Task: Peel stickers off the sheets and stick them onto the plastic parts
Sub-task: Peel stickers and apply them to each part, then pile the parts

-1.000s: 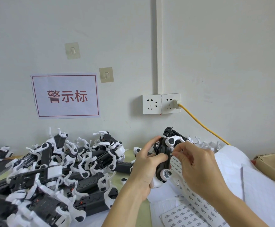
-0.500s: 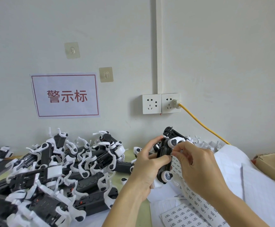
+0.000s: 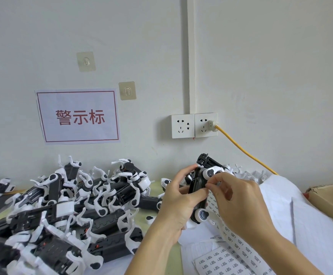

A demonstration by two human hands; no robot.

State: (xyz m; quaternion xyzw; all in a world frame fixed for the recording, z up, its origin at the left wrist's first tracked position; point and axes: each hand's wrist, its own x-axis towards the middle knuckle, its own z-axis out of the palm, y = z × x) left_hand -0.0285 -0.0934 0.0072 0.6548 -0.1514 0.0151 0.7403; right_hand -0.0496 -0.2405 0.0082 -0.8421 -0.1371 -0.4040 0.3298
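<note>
Left hand (image 3: 178,203) wraps plastic part (image 3: 198,193), long axis near upright; right hand (image 3: 239,203) fingertips pinched against its right face, sticker hidden.

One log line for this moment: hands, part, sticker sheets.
left hand: grips black-and-white part | right hand: fingertips pinched at part's side | sticker sheets: on table, below hands

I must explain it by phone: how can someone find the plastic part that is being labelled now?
Find the double wall socket. Below it, two hands meet over the sticker sheets. The plastic part is the black-and-white piece gripped upright by the left hand; the rest lie heaped in the pile.
</note>
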